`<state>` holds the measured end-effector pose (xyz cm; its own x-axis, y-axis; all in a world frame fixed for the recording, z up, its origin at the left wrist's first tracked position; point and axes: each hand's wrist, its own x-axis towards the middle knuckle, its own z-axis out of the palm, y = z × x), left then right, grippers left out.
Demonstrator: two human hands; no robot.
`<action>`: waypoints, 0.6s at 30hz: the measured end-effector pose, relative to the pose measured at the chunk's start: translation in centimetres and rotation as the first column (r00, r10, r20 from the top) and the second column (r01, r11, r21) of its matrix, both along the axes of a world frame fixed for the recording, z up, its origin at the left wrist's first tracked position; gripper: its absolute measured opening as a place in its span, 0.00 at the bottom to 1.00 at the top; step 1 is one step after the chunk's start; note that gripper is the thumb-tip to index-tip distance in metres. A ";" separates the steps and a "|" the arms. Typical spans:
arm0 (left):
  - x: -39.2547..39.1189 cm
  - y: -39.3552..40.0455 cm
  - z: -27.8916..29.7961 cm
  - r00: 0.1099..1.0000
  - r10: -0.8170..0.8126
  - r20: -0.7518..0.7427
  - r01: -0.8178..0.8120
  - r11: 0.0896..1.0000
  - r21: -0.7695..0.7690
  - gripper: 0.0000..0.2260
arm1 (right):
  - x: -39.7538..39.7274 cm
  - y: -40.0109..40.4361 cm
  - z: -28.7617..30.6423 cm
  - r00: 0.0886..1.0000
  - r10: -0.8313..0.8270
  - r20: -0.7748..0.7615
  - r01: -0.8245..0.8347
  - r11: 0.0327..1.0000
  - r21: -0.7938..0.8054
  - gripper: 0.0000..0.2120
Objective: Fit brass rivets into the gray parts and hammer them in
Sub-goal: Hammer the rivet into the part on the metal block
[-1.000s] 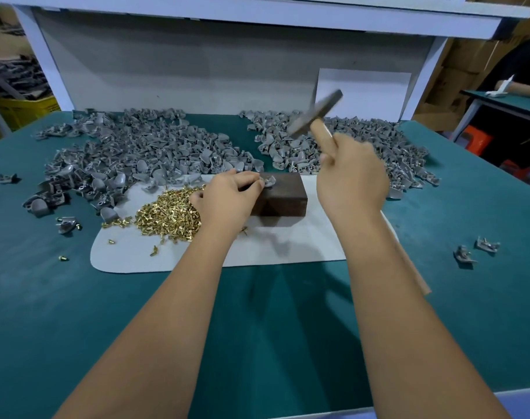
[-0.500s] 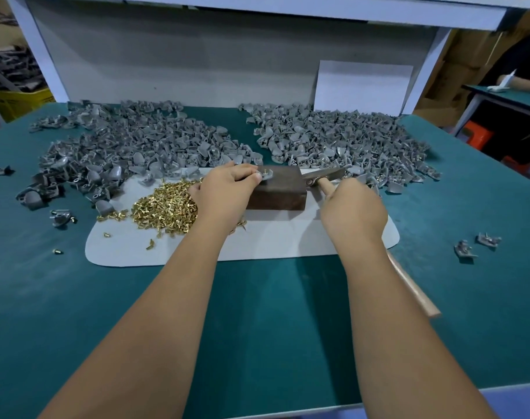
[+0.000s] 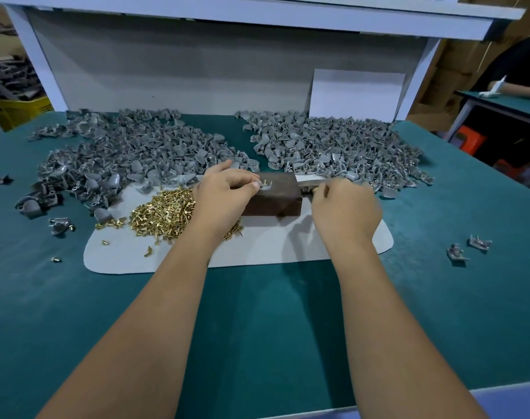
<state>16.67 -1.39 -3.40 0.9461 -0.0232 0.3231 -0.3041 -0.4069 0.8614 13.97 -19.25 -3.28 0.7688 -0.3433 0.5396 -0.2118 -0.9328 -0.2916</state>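
My left hand (image 3: 224, 195) pinches a small gray part (image 3: 265, 185) on top of the dark wooden block (image 3: 276, 201); brass rivets stand up in the part. My right hand (image 3: 345, 210) grips the hammer, whose metal head (image 3: 310, 186) lies low beside the block's right end; the handle is hidden under my hand. A heap of brass rivets (image 3: 164, 211) lies on the white mat (image 3: 266, 249), left of the block. Two big piles of gray parts sit behind, one at the left (image 3: 121, 158) and one at the right (image 3: 333, 146).
Two loose gray parts (image 3: 466, 247) lie on the green table (image 3: 257, 328) at the right. Stray rivets and parts are scattered at the left. A white shelf frame and grey back panel close off the rear. Another person sits at a table far right.
The hammer swung down from its raised position to beside the block's right end. My right hand dropped with it. My left hand stayed on the gray part.
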 end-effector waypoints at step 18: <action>-0.2 -0.5 -0.1 0.981 0.142 0.131 -0.162 0.975 0.154 0.08 | 0.8 3.2 -0.5 0.924 0.266 0.276 -0.364 0.836 0.411 0.06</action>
<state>16.51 -1.88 -3.53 0.8978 0.0563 0.4368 -0.3235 -0.5887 0.7408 14.81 -16.05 -3.79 0.7695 -0.3410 0.5400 0.1791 -0.6964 -0.6949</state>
